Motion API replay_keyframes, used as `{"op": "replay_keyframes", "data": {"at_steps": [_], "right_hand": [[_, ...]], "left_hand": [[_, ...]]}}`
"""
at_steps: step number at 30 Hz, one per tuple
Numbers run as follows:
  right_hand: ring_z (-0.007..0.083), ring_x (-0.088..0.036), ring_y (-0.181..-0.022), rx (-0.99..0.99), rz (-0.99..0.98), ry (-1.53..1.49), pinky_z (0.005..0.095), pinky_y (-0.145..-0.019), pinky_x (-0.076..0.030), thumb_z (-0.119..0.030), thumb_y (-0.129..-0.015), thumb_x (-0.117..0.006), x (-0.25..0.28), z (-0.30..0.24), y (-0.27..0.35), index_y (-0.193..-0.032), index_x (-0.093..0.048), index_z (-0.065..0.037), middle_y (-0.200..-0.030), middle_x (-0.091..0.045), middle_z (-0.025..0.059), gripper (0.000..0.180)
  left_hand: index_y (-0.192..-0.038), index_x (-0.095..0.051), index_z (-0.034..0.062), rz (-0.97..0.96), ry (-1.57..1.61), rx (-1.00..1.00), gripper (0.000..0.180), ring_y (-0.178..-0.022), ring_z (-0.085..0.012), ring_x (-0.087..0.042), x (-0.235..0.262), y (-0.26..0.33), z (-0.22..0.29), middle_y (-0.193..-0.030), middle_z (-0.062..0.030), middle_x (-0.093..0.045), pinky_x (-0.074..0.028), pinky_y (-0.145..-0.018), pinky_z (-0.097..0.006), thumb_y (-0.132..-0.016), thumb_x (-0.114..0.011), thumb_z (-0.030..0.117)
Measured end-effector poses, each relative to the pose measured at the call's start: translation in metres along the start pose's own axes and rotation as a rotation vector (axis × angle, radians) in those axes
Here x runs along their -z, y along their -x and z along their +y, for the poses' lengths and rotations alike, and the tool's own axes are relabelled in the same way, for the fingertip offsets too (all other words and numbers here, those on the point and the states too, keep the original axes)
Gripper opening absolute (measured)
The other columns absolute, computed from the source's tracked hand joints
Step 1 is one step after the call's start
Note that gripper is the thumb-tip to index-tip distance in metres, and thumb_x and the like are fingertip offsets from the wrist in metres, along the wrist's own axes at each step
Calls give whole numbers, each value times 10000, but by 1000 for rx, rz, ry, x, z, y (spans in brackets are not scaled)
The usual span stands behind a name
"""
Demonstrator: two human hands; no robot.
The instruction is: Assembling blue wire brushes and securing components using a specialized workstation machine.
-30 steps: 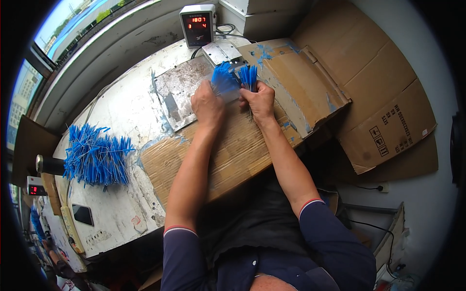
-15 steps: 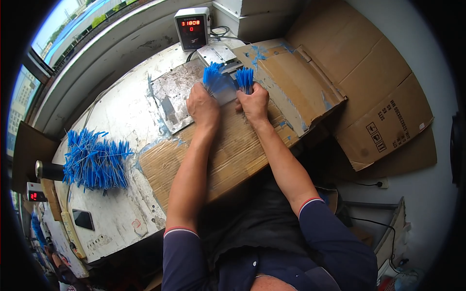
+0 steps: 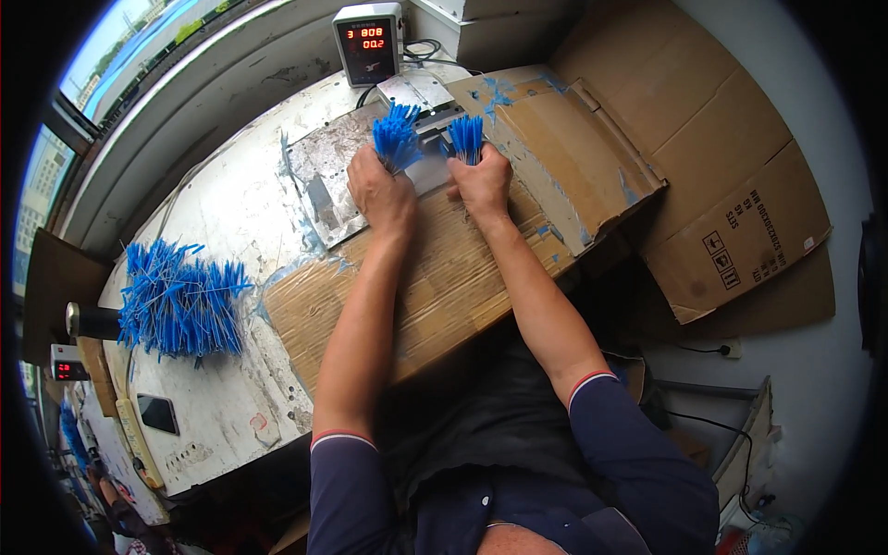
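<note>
My left hand (image 3: 381, 191) is closed around a bunch of thin wire sticks with blue ends (image 3: 397, 135), which fan out above the fingers. To its right, my right hand (image 3: 486, 181) grips a smaller, tighter bunch of the same blue-ended sticks (image 3: 465, 137), blue ends up. Both bunches are held over the near side of a metal device (image 3: 435, 125), with a small gap between the hands. A large heap of blue-ended wire sticks (image 3: 180, 301) lies on the white table at the left.
A counter box with a red digit display (image 3: 368, 44) stands at the back. Flattened cardboard (image 3: 444, 277) covers the table's near edge; an open carton (image 3: 740, 185) is at the right. A phone (image 3: 158, 414) and a dark cylinder (image 3: 92, 322) lie left. A worn metal plate (image 3: 324, 176) borders my left hand.
My left hand has shifted slightly left with its bunch, which shows more sharply now. My right hand has moved up a little. The digits on the red display have changed.
</note>
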State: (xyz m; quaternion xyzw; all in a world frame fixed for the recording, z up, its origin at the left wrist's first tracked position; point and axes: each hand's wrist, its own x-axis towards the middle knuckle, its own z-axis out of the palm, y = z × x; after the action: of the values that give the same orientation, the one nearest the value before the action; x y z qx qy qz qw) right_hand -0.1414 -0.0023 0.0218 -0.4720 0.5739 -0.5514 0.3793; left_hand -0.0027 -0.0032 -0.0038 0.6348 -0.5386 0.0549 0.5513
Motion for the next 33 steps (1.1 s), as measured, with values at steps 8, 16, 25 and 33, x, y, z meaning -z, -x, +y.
{"op": "replay_keyframes", "data": {"at_steps": [8, 16, 25, 33], "right_hand": [[161, -630, -526, -85, -38, -331, 292, -462, -539, -100, -840, -752, 11, 5, 0, -921, -663, 10, -715, -668, 83, 163], [141, -644, -576, -60, -42, -438, 276, -478, -545, -66, -838, -751, 12, 8, 1, -892, -682, 3, -762, -686, 68, 111], [143, -647, -582, -104, -87, -490, 280, -489, -545, 4, -815, -731, 16, 9, 0, -899, -657, 3, -744, -673, 55, 112], [161, -620, -486, -85, -115, -168, 307, -416, -514, -23, -790, -710, 11, -5, 3, -836, -596, -4, -661, -642, 88, 125]], "left_hand": [[-968, -595, 42, -232, -78, 37, 108, -859, -383, -647, 7, 4, 9, -849, -182, -669, -454, -822, -480, -861, -580, 54], [-997, -617, 48, -280, -85, 22, 179, -849, -436, -671, 6, 4, 9, -862, -214, -702, -490, -778, -528, -819, -626, 57], [-947, -612, 36, -260, -109, -94, 148, -856, -382, -652, 7, 6, 8, -880, -178, -673, -463, -781, -490, -805, -573, 20], [-912, -589, 40, -206, -99, 46, 83, -849, -383, -643, 5, 5, 4, -862, -175, -654, -465, -769, -490, -829, -587, 46]]}}
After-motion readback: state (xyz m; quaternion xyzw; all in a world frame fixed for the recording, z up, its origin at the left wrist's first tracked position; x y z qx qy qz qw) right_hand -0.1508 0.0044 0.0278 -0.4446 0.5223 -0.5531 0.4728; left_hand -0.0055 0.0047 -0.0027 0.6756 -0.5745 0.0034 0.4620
